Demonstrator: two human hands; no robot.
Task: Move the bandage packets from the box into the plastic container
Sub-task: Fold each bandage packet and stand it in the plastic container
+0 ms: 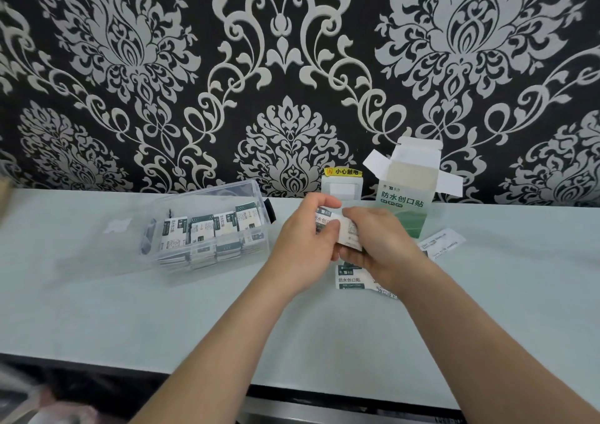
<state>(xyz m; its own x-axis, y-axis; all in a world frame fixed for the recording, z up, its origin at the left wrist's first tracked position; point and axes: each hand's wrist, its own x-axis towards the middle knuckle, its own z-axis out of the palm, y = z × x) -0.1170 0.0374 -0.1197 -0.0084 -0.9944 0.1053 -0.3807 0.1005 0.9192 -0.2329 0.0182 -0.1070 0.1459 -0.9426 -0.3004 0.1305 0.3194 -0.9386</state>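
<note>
Black-and-silver patterned wall (292,66) at far side, pale table (130,310) in front of it. Clear plastic container (168,204) sits left of centre on table, already has rows of bandage packets (207,232) in it. Box (404,196) stands upright right of centre against the wall, top flaps open. Both hands meet just near of box: left hand (302,248) and right hand (380,241) each curled round same small stack of packets (344,229), pinching it from either side. More loose packets (350,279) flat on table under the hands, one single packet (441,241) right of them. Wall socket (341,186) with yellow label left of box
</note>
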